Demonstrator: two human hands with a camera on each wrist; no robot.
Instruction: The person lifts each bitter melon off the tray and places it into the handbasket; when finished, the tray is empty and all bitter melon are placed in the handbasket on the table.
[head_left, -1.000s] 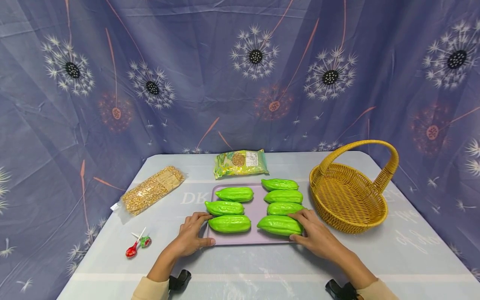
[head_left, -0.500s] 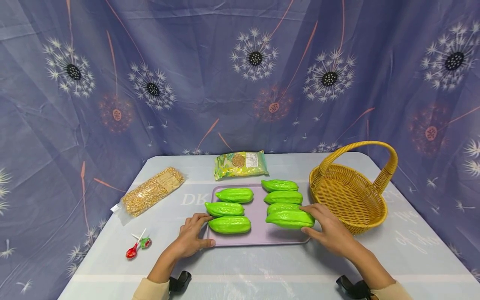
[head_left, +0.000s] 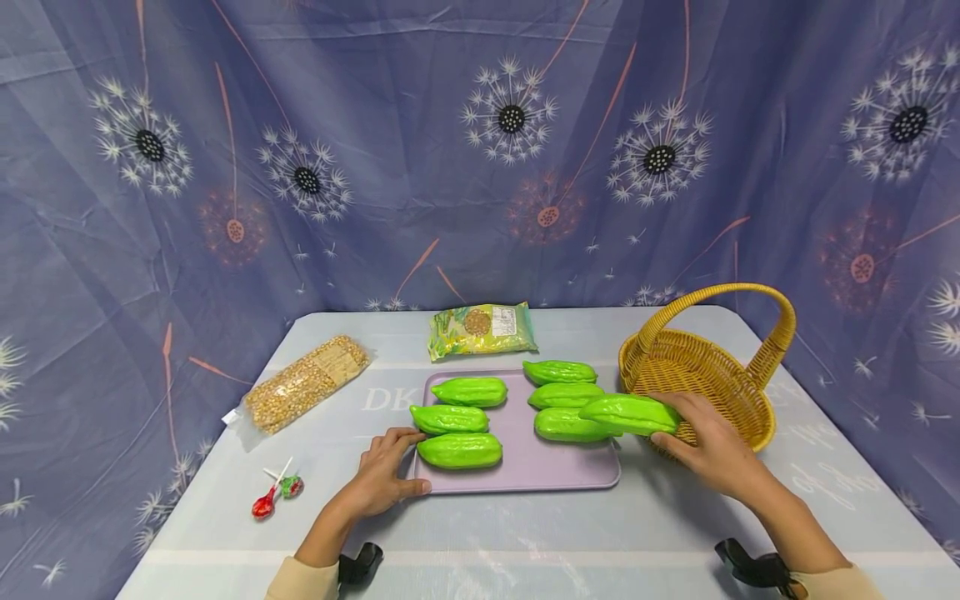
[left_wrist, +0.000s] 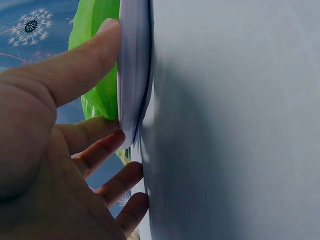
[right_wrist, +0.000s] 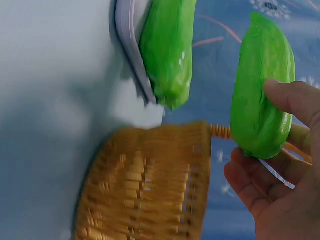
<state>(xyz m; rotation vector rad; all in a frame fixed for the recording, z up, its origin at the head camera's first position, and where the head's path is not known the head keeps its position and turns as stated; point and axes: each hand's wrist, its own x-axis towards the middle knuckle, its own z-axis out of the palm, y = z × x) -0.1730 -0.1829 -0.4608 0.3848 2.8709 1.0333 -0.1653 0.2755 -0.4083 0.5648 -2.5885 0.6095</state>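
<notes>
Right hand holding one glossy, ridged green gourd, raised off the tray.
Nearest, the left hand, fingers spread, touches the near-left corner of the flat lilac rectangular tray. The held gourd overlaps, in the head view, the tray's right edge and the round golden-brown wicker basket. Six similar green gourds lie in two columns. Farthest: a green-and-yellow printed plastic packet.

Blue dandelion-print curtain behind pale table.
</notes>
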